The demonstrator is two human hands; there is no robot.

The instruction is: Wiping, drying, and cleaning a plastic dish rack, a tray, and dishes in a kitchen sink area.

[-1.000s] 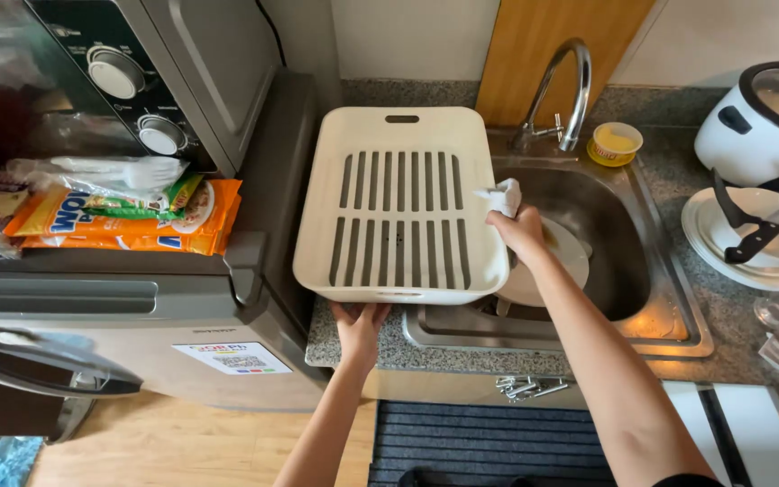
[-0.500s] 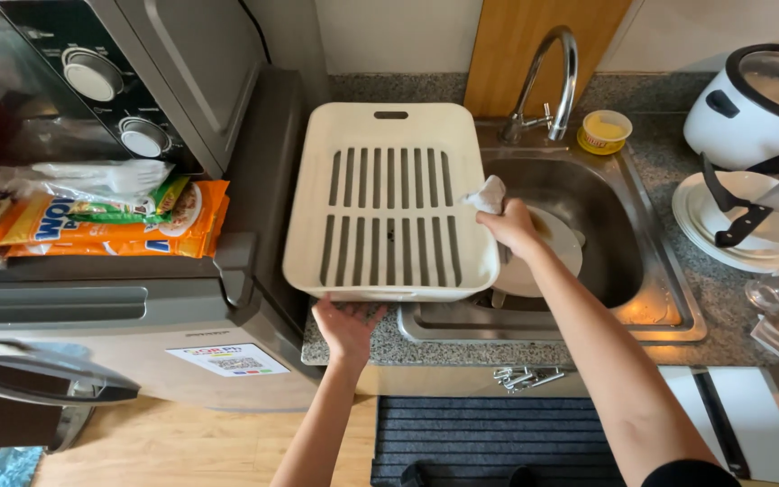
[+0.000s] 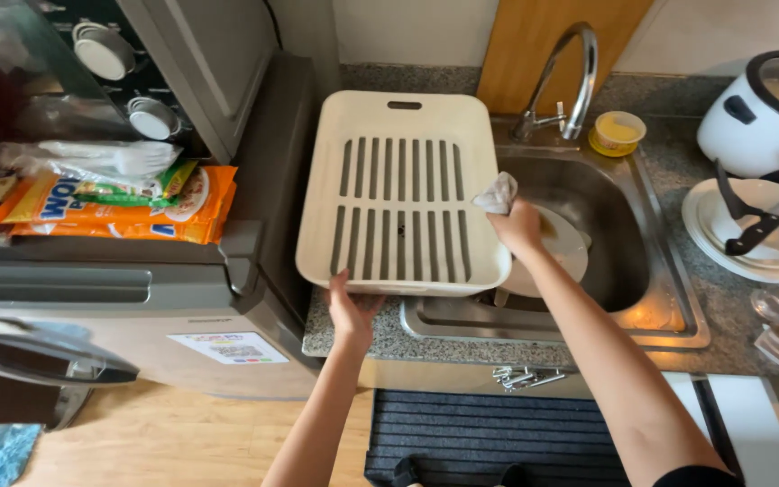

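A cream slotted drying tray (image 3: 403,189) lies on the counter, partly over the left rim of the steel sink (image 3: 651,298). My left hand (image 3: 351,311) grips the tray's near edge from below. My right hand (image 3: 517,224) is closed on a small white cloth (image 3: 498,193) and rests at the tray's right edge, above a white plate (image 3: 556,257) that sits in the sink. The plate is partly hidden by my hand and the tray.
A curved tap (image 3: 570,77) and a yellow dish (image 3: 618,133) stand behind the sink. A white rice cooker (image 3: 768,108) and stacked plates (image 3: 741,225) sit at right. Left is a grey appliance (image 3: 137,289) topped with snack packets (image 3: 119,203). A dark mat (image 3: 498,433) lies below.
The view has shifted slightly. My left hand stays under the tray's near edge and my right hand stays with the cloth at the tray's right side; the tray has barely moved.
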